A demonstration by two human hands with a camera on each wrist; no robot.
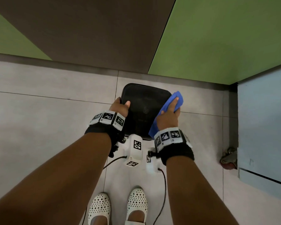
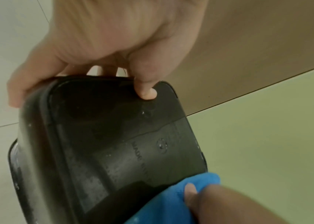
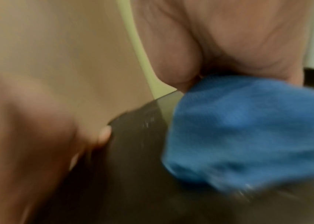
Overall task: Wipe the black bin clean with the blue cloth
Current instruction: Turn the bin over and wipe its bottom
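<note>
- While the black bin (image 1: pixel 143 111) stands upside down on the tiled floor (image 1: pixel 47 111), base up, its inside is hidden; contents cannot be told.
- Left hand (image 1: pixel 120 108) curls over the base's left edge, thumb on top, steadying it.
- Right hand (image 1: pixel 168 114) clutches the blue cloth (image 1: pixel 177 98) against the right edge.
- Likely light, stiff plastic; droplets suggest slippery, so edges grip best.
- Cloth looks soft.

Tiled floor below green and brown wall panels

Pale grey floor tiles (image 1: pixel 39 111) with thin dark joints meet a grey skirting strip (image 1: pixel 71 64). Above it, a brown panel (image 1: pixel 88 30) sits between green panels (image 1: pixel 225 38). A pale blue cabinet (image 1: pixel 264 120) stands at right.
</note>
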